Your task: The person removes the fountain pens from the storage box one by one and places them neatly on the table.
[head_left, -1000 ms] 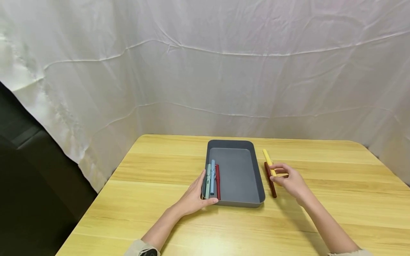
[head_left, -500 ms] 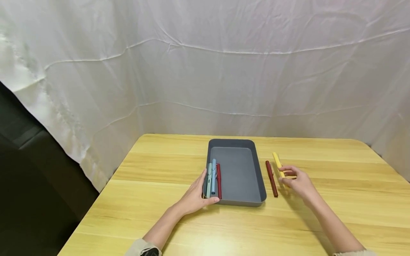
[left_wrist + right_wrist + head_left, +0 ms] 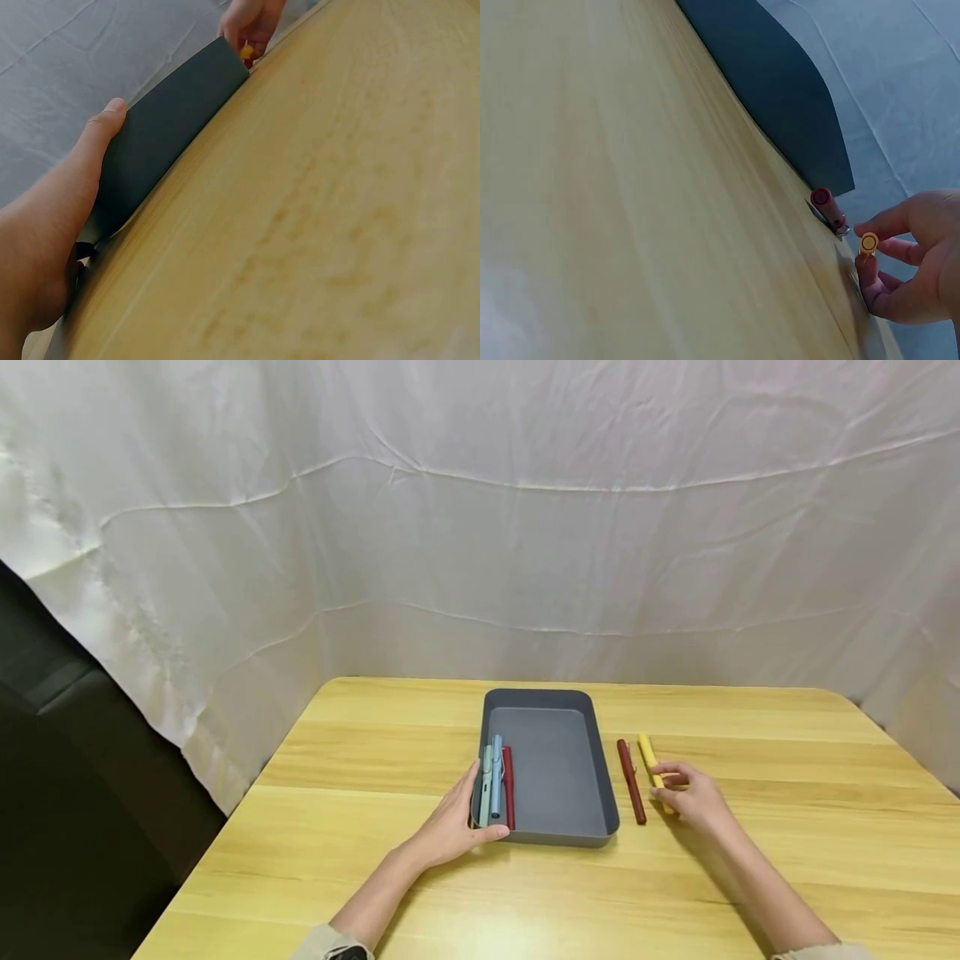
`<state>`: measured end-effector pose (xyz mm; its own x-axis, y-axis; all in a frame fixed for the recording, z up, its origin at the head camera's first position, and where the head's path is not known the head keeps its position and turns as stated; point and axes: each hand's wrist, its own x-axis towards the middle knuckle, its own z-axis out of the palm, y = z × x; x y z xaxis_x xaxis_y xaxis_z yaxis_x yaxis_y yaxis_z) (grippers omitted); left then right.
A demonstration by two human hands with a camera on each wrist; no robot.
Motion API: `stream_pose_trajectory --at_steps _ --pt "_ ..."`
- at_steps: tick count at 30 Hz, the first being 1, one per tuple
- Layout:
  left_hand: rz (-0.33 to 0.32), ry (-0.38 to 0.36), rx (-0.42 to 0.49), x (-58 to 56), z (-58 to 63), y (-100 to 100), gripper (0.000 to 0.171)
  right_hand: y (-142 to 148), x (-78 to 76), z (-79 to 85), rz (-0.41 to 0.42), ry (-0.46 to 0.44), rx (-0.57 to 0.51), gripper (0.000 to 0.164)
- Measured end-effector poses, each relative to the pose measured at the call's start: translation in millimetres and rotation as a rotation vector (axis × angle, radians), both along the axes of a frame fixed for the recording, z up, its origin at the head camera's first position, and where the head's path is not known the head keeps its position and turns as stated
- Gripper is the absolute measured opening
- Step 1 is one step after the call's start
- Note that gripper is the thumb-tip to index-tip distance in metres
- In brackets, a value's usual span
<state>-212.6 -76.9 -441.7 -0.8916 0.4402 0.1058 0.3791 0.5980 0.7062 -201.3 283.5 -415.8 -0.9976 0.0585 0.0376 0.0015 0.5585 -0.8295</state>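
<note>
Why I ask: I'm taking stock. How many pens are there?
5: green pen, blue pen and red pen in the tray; maroon pen on the table beside the tray; yellow pen pinched by the right hand.

No letters, numbers or signs can be read on the tray [image 3: 551, 839], the green pen [image 3: 486, 785], blue pen [image 3: 497, 781] and red pen [image 3: 510, 789] inside it, or the maroon pen [image 3: 632, 782] and yellow pen [image 3: 649, 757] to its right.
</note>
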Motion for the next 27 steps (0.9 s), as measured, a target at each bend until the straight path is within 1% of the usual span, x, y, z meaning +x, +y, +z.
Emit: stream_pose_trajectory --at_steps 3,5,10,13,19,27 --pt "-0.001 0.007 -0.001 0.5 -0.5 0 0.105 0 -0.5 -3.3 0.002 0.021 0.025 0.034" --pt "0.001 0.008 -0.002 0.2 -0.9 0 0.105 0 -0.4 -5.8 0.0 0.042 0.063 0.034" --pt "0.001 0.007 -0.006 -0.6 -1.4 1 0.105 0 1.2 -12.3 -0.011 0.122 0.17 0.035" --pt "-0.001 0.011 -0.007 -0.7 -1.7 1 0.105 -1 2.8 -14.8 -0.023 0.163 0.199 0.034" --pt "-0.004 0.01 -0.009 0.0 -2.6 1 0.105 -2 6.1 -16.9 -0.037 0.207 0.227 0.034" --pt "-0.001 0.011 -0.008 -1.0 -2.5 0 0.104 -2 5.9 -19.2 -0.038 0.211 0.233 0.034"
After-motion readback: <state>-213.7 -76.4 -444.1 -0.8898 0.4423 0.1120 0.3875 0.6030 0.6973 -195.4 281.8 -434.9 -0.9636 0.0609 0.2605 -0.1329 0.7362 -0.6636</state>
